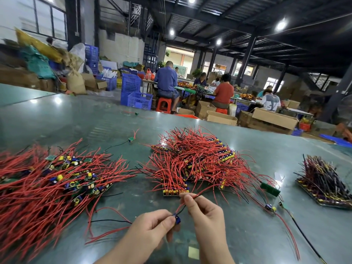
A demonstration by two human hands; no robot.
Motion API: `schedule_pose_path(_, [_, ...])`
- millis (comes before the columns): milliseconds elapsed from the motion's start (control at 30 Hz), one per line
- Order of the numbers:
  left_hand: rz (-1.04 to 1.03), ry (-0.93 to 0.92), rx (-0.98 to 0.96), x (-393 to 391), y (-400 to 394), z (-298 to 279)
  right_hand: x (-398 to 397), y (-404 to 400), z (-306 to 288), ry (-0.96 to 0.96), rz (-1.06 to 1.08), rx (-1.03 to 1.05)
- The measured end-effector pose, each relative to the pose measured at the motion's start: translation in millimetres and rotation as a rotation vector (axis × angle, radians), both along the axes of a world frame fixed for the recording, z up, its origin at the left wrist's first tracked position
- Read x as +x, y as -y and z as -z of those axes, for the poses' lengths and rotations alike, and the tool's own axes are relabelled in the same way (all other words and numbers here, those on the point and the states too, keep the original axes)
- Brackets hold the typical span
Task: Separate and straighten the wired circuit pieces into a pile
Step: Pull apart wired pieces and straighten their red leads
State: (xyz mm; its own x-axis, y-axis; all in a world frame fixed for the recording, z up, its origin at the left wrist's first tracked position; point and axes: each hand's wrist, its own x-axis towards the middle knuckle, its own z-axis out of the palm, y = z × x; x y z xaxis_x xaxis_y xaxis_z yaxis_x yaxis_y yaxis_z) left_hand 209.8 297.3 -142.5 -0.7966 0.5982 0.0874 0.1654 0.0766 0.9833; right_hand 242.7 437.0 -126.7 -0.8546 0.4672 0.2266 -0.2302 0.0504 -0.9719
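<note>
I am holding one wired circuit piece (177, 219) just above the near edge of the green table (247, 235), in front of me. My left hand (150, 228) is pinching its small blue component end, and my right hand (204, 214) is pinching its red and black wires a little higher, where they are running up toward the tangled heap (194, 161) in the middle. I judge that I am in the straightening step: the piece is looking almost free, but its wires are bent between my two hands. For the next move I think I am needing to slide the right fingers along the wires to pull them straight, then lay the piece on the sorted pile (43, 180) at my left, wires pointing the same way. A few loose pieces (270, 207) are lying at the right, and a darker bundle (323, 180) is sitting further right.
</note>
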Motion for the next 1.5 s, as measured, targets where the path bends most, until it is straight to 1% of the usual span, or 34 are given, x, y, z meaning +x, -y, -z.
schedule_pose_path(67, [0.024,0.049,0.031,-1,1,-4,0,1,0,0.0,0.021,-0.061])
schedule_pose_path(167, [0.053,0.136,0.074,-3,4,-9,-2,-14,-4,0.003,0.093,-0.35])
schedule_pose_path(233, [0.019,0.15,0.059,-3,5,-7,-2,-24,-7,0.008,0.084,-0.456])
schedule_pose_path(333, [-0.067,0.021,-0.029,-5,4,-2,-1,-21,-7,0.031,0.045,-0.447])
schedule_pose_path(367, [-0.089,-0.004,-0.029,-6,5,-2,-1,-19,-6,0.035,0.041,-0.426])
schedule_pose_path(467, [-0.107,0.037,0.034,-8,7,-3,0,-17,-5,0.015,0.034,-0.358])
schedule_pose_path(533, [-0.107,-0.07,0.011,-9,8,-1,1,-16,-5,-0.009,0.035,-0.286])
schedule_pose_path(600, [-0.151,-0.295,-0.086,-10,10,5,2,-12,-5,-0.027,0.036,-0.206])
schedule_pose_path(633, [-0.173,-0.431,-0.166,-9,11,7,2,-11,-5,-0.032,0.033,-0.175])
schedule_pose_path(667, [-0.202,-0.528,-0.228,-8,11,9,2,-10,-4,-0.037,0.026,-0.152])
schedule_pose_path(700, [-0.233,-0.579,-0.251,-8,11,10,2,-8,-5,-0.04,0.016,-0.136])
schedule_pose_path(867, [-0.363,-0.704,-0.234,-10,11,12,1,-7,-6,-0.06,-0.001,-0.076])
schedule_pose_path(933, [-0.374,-0.749,-0.291,-9,12,8,1,-7,-6,-0.057,0.002,-0.059])
schedule_pose_path(1000, [-0.365,-0.85,-0.387,-10,12,4,1,-8,-6,-0.057,0.014,-0.046])
schedule_pose_path(1133, [-0.407,-1.014,-0.424,-12,13,0,2,-10,-6,-0.046,0.028,-0.042])
schedule_pose_path(1267, [-0.444,-1.009,-0.485,-10,13,-1,0,-11,-3,0.032,-0.019,-0.271])
schedule_pose_path(1300, [-0.439,-0.989,-0.5,-9,13,-1,1,-11,-2,0.041,-0.019,-0.299])
schedule_pose_path(1333, [-0.431,-0.968,-0.515,-9,13,-1,1,-11,0,0.046,-0.002,-0.281])
schedule_pose_path(1400, [-0.406,-0.926,-0.547,-8,15,0,0,-13,1,0.037,0.063,-0.132])
schedule_pose_path(1467, [-0.376,-0.8,-0.555,-7,16,-3,1,-14,-2,0.011,0.075,0.003])
schedule_pose_path(1500, [-0.367,-0.725,-0.487,-10,16,-3,1,-14,-5,0.0,0.025,-0.014])
